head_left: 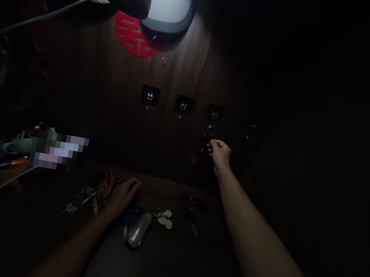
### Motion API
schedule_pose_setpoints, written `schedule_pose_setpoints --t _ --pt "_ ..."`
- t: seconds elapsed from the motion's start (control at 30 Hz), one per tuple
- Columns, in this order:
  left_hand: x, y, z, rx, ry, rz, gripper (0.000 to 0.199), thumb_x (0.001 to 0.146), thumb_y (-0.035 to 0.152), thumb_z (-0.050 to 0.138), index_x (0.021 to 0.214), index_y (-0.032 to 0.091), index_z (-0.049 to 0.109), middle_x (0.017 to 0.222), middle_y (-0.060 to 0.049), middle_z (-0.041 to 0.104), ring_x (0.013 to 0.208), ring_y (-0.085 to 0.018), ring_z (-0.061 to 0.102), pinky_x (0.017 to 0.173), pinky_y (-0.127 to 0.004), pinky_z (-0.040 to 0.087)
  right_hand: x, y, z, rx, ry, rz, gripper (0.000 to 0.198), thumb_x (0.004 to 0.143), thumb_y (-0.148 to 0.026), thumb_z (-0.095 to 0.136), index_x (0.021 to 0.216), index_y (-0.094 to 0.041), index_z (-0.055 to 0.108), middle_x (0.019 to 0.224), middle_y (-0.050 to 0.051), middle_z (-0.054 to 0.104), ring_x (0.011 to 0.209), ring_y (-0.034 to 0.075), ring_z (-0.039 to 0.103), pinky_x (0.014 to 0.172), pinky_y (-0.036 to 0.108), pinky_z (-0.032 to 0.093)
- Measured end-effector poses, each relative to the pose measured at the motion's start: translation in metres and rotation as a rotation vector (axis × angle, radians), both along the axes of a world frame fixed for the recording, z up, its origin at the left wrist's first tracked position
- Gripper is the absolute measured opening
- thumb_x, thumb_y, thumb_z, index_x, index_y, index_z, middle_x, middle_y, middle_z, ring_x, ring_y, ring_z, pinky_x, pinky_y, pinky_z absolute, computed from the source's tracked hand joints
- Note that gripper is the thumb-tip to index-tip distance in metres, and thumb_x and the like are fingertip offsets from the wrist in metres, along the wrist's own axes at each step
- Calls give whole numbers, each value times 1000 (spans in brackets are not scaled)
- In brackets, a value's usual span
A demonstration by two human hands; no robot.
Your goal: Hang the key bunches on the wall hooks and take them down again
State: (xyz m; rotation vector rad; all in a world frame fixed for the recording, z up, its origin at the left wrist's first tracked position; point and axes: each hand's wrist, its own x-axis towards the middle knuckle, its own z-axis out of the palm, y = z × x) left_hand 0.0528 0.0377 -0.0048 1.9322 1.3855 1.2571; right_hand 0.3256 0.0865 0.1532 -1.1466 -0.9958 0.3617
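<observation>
Head view, the only one supplied. Your right hand [220, 153] is just right of the frame's centre, at the third hook [215, 114] on the dark wood panel [191, 70]. Its fingers are pinched together, apparently on the dim hanging bundle [208, 135] just below that hook; poor light hides the exact grip. Your left hand [123, 197] rests loosely bent on the table [111, 271], lower left of centre, beside the reddish-brown key bundle [106, 186]; whether those fingers hold anything, you cannot tell from here.

Recommended practice, in my judgement: keep the pinch light and high on the bundle, seat its ring fully in the hook's bend, and check by touch that it carries the weight before letting go. Avoid pulling the hook plate outward.

Count: four hooks in a row across the centre, the rightmost only faintly visible; one reddish-brown bundle; one grey oval fob [139, 231], lower centre; three white discs [166, 219] in one cluster. The dark keys [194, 227] right of them are too dim to number.
</observation>
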Motion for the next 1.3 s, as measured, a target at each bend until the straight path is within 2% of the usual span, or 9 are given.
schedule_pose_setpoints --t 0.47,0.7,0.83,0.97,1.13,1.3 --pt "-2 -11 17 8 -32 77 19 79 31 47 79 23 64 82 -2 70 82 -21 62 75 -29 45 -10 -29 -78 -79 60 72 28 63 -41 59 76 -17 62 66 2 64 55 11 53 50 22 38" --pt "-10 -3 9 54 112 237 22 80 38 49 83 26 67 79 -2 69 87 -22 60 82 -32 41 -22 -42 -119 -132 93 148 31 61 -43 62 77 -16 63 65 2 64 56 12 55 50 22 39" --pt "-15 4 5 16 133 239 26 83 37 45 89 22 66 83 -3 69 87 -20 60 79 -29 42 -30 -47 -138 -145 108 186 33 60 -46 64 76 -17 64 63 2 64 56 13 56 50 23 40" --pt "-19 8 4 -16 180 260 27 84 35 43 90 23 66 86 -3 70 88 -20 60 79 -29 41 -38 -53 -146 -147 51 219 33 61 -47 63 75 -17 64 61 2 63 56 14 56 51 24 41" --pt "-21 3 8 -12 315 307 27 85 37 42 90 26 66 93 -2 70 94 -20 59 82 -29 39 -40 -61 -142 -98 -101 229 26 67 -43 59 73 -18 64 62 2 64 64 16 58 60 27 44" --pt "-20 -9 19 -17 439 308 29 84 40 41 92 27 67 99 -4 68 100 -24 57 88 -34 36 -35 -62 -141 -102 -89 201 26 67 -42 58 75 -18 63 63 2 64 62 16 58 60 27 44"
